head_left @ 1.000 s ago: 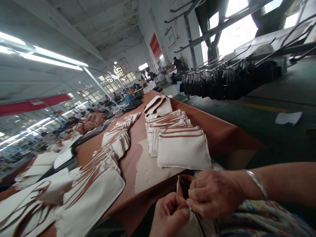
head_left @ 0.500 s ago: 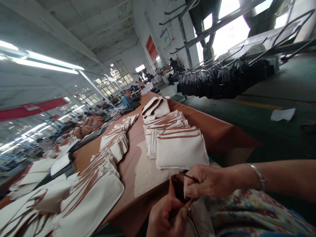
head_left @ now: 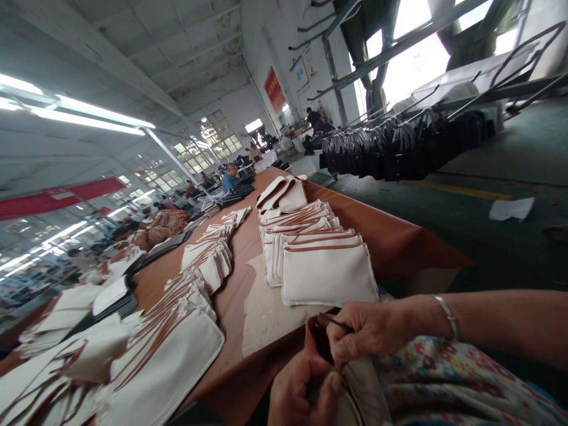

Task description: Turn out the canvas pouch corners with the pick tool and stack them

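My left hand (head_left: 302, 387) is closed on the edge of a pouch (head_left: 366, 384), thumb pressed on top. The pouch has pale outer panels and a brown inside, and its mouth gapes between my hands. My right hand (head_left: 370, 328), with a bangle at the wrist, is closed round a thin dark tool (head_left: 335, 321) whose tip points left over the pouch's opening. The tool's kind is unclear, as my fingers cover its other end. Just beyond my hands, a row of white pouches (head_left: 328, 275) with brown trim leans on the table.
More white pouches (head_left: 177, 361) lie overlapped along the left of the brown-covered table (head_left: 231, 319). A rack (head_left: 381, 151) hung with black items stands at right. Farther off, a person in blue (head_left: 229, 177) sits by stacked dark pieces. Patterned cloth (head_left: 444, 378) covers my lap.
My right hand has shifted slightly left and down towards the pouch's mouth, the tool still in it. My left hand keeps its hold. The whole view has moved a little.
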{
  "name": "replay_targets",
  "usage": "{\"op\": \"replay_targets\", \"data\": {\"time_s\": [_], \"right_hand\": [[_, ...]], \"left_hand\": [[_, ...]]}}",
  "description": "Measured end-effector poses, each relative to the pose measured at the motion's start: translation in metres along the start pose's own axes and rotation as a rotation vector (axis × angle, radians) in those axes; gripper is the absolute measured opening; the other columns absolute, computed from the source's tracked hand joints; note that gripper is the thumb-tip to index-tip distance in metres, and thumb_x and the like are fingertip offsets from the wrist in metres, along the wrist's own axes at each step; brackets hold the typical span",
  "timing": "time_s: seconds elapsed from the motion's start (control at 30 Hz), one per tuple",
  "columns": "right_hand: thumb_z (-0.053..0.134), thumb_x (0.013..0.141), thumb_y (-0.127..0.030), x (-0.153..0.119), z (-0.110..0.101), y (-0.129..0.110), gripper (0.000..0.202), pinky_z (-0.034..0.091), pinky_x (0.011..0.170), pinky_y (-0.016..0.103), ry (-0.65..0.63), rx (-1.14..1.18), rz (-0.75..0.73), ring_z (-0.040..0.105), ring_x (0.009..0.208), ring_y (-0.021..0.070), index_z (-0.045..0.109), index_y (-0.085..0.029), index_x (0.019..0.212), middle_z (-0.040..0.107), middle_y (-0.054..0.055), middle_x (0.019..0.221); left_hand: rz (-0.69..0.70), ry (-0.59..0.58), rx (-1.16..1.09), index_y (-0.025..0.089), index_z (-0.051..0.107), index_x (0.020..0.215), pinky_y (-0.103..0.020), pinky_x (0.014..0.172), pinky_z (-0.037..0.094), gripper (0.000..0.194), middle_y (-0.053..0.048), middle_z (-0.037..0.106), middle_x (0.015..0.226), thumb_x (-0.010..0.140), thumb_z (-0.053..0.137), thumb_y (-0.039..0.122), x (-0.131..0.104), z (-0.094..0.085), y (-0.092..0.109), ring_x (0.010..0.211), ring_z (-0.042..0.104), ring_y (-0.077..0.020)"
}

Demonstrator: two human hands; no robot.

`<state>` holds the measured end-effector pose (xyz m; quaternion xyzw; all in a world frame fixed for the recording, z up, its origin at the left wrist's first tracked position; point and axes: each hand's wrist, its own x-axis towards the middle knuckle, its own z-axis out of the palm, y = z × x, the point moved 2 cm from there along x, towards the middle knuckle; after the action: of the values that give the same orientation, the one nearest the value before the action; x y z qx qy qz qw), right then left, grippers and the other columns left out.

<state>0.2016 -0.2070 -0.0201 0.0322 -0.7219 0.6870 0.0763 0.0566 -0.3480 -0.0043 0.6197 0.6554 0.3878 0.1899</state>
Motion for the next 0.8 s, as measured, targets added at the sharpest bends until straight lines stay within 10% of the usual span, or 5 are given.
{"op": "replay_targets", "data": {"time_s": [0.4, 0.8], "right_hand": [[0.061, 0.091, -0.048, 0.002, 0.005, 0.007, 0.04, 0.033, 0.052, 0.019, -0.018, -0.133, 0.008, 0.041, 0.06, 0.0086, 0.063, -0.01, 0.08, 0.049, -0.002, 0.066], [0.054, 0.096, -0.044, 0.006, 0.006, -0.006, 0.039, 0.035, 0.052, 0.019, -0.057, -0.265, -0.2, 0.042, 0.058, 0.0089, 0.054, -0.013, 0.072, 0.048, -0.001, 0.065]], "left_hand": [[-0.45, -0.401, -0.46, 0.013, 0.067, 0.087, -0.024, 0.058, 0.029, 0.054, 0.0, 0.052, 0.071, 0.069, 0.073, 0.063, 0.004, -0.019, -0.001, 0.065, 0.04, -0.0134], [-0.574, -0.226, -0.48, 0.016, 0.058, 0.057, -0.023, 0.05, 0.022, 0.016, 0.003, 0.047, 0.053, 0.061, 0.066, 0.029, 0.004, -0.004, -0.013, 0.051, 0.032, -0.0087]]}}
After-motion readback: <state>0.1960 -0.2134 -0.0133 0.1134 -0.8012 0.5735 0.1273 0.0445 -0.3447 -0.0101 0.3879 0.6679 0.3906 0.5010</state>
